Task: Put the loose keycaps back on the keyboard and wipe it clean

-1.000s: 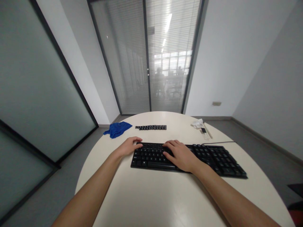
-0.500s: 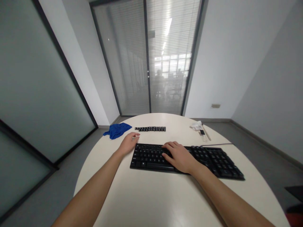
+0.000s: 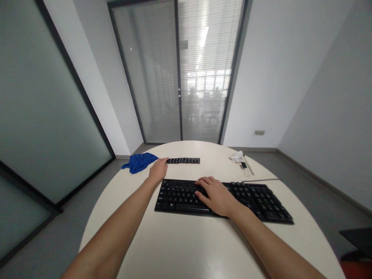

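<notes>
My left hand (image 3: 158,169) reaches to the left end of a row of small black keycaps (image 3: 186,160) lying on the table. Its fingertips are at the end keycaps, partly hidden by the hand itself; whether they grip one I cannot make out. A black keyboard (image 3: 180,208) lies in front of me, its number pad to the right. My right hand (image 3: 216,195) rests on the middle of the keyboard, fingers spread with the thumb apart, covering some keys. It holds nothing that I can see.
A crumpled blue cloth (image 3: 141,162) lies just left of my left hand. Toward the back right of the round white table (image 3: 174,240) are a crumpled white item (image 3: 236,156), a small black piece (image 3: 243,165) and a thin pale stick (image 3: 249,165). A cable (image 3: 261,179) runs behind the keyboard.
My left hand has moved forward from beside the keyboard's upper left corner to the left end of the keycap row. My right hand stays on the keyboard. The view has shifted slightly.
</notes>
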### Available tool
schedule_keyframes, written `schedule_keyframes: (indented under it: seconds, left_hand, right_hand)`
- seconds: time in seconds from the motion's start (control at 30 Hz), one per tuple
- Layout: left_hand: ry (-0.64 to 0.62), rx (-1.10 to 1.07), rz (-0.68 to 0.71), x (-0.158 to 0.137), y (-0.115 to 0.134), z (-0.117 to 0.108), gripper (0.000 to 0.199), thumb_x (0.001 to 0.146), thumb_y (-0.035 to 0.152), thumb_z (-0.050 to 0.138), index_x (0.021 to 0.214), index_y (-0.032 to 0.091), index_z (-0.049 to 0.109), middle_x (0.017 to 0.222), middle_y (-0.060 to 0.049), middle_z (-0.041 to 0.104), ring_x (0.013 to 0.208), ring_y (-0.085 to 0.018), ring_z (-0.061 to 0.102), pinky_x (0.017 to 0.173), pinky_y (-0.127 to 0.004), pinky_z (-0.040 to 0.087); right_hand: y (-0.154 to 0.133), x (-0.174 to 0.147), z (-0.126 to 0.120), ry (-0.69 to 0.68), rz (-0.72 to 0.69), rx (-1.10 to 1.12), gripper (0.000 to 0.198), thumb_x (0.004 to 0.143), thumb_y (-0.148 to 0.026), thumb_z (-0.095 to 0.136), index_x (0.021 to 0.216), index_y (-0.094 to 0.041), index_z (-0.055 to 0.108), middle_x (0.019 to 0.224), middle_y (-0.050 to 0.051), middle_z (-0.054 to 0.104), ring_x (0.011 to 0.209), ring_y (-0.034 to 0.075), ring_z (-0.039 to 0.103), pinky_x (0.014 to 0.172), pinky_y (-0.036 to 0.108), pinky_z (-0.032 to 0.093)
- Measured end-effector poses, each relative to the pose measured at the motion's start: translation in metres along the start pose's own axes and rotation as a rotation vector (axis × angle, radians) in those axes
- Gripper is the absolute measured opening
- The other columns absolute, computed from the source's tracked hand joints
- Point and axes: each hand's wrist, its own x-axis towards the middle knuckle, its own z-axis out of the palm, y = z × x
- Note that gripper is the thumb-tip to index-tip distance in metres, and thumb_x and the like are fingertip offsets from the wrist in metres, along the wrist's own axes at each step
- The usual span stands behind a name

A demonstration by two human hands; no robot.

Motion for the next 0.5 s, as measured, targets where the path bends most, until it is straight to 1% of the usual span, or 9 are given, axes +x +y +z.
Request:
schedule_keyframes:
  seconds: [0.13,0.23,0.37,0.5]
  left_hand:
    - [-0.026,0.040,-0.001,0.0040,0.0029,0.0043,0.042,0.097,0.023,0.045,0.137,0.026,0.057,0.126,-0.013,0.061,0.117,-0.029,0.057,0.096,-0.041,0.047]
    - [-0.021,0.054,-0.014,0.0047,0.0038,0.0045,0.037,0.098,0.023,0.044,0.131,0.025,0.061,0.125,-0.013,0.061,0.116,-0.029,0.057,0.093,-0.039,0.048]
    - [0.005,0.050,-0.048,0.0027,0.0022,0.0033,0.028,0.095,0.024,0.049,0.118,0.024,0.065,0.121,-0.011,0.061,0.111,-0.028,0.059,0.087,-0.037,0.049]
    - [0.019,0.026,-0.074,-0.0040,-0.0020,-0.0018,0.023,0.093,0.023,0.054,0.110,0.023,0.067,0.117,-0.010,0.064,0.105,-0.027,0.062,0.086,-0.035,0.048]
  right_hand:
    - [-0.0013,0.0002,-0.0016,-0.010,0.001,0.004,0.031,0.099,-0.038,0.050,0.121,-0.020,0.062,0.119,0.009,0.065,0.110,0.027,0.056,0.100,0.043,0.044]
    - [-0.0018,0.0002,-0.0025,-0.011,0.005,0.010,0.031,0.099,-0.038,0.050,0.121,-0.020,0.063,0.119,0.010,0.065,0.111,0.027,0.056,0.100,0.043,0.044]
    - [-0.0009,0.0003,-0.0019,-0.015,0.006,0.014,0.031,0.099,-0.038,0.050,0.121,-0.020,0.063,0.120,0.010,0.065,0.111,0.027,0.055,0.101,0.043,0.044]
    - [0.0013,0.0001,0.0007,-0.014,0.005,0.011,0.032,0.099,-0.038,0.050,0.121,-0.020,0.063,0.121,0.010,0.064,0.112,0.027,0.055,0.101,0.043,0.043]
